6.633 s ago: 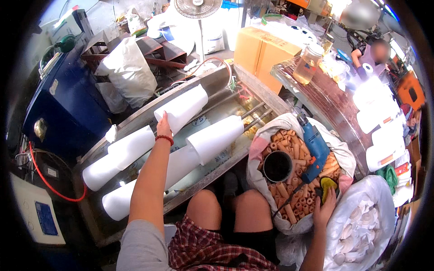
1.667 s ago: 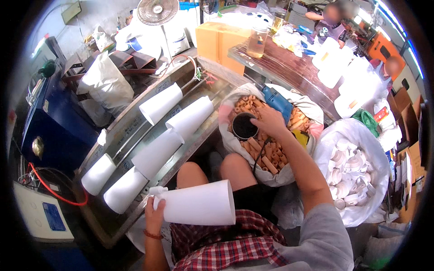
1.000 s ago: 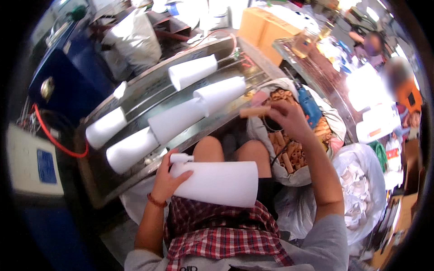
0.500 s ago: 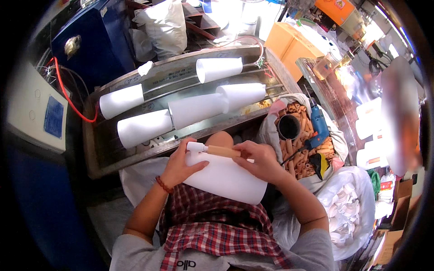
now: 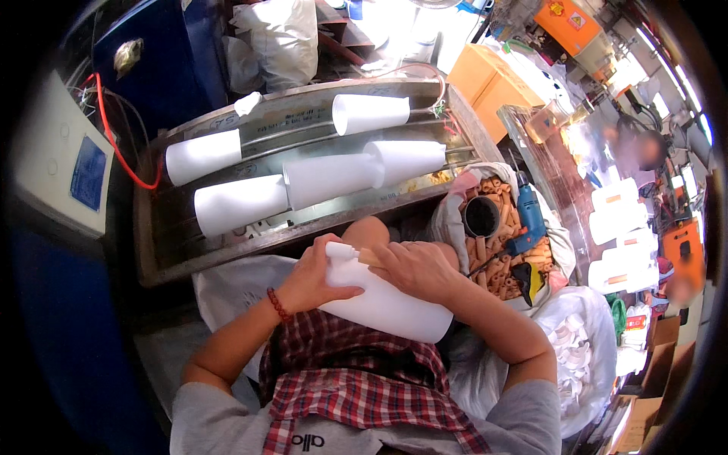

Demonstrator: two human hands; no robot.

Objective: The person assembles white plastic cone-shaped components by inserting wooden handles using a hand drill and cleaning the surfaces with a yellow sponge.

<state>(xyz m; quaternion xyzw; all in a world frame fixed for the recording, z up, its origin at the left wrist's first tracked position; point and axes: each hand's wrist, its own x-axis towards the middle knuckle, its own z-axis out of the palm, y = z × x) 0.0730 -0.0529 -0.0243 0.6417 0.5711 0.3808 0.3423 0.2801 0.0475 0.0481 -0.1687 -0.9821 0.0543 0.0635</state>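
Note:
Across my lap lies a white plastic tapered cylinder [image 5: 394, 303], its wide end toward the right. My left hand [image 5: 309, 277] is wrapped round its narrow end, thumb over the near side. Beside those fingers a short white stub [image 5: 340, 251] sticks out. A tan, wooden-looking handle [image 5: 371, 258] meets the stub's right side, and my right hand [image 5: 417, 269] is closed round it. Most of the handle is hidden under those fingers. Whether handle and stub are fixed together I cannot tell.
Ahead stands a long metal trough [image 5: 220, 262] with several white tapered cylinders [image 5: 241, 203] on rods. Right of my knees, a sack [image 5: 565, 250] holds many tan handles [image 5: 497, 265], a black cup [image 5: 482, 216] and a blue power drill [image 5: 533, 216]. A plastic bag [image 5: 607, 356] contains white pieces.
My right hand has closed further over the handle, covering more of it. The white stub and cylinder have shifted slightly right. A person at the far right has moved away.

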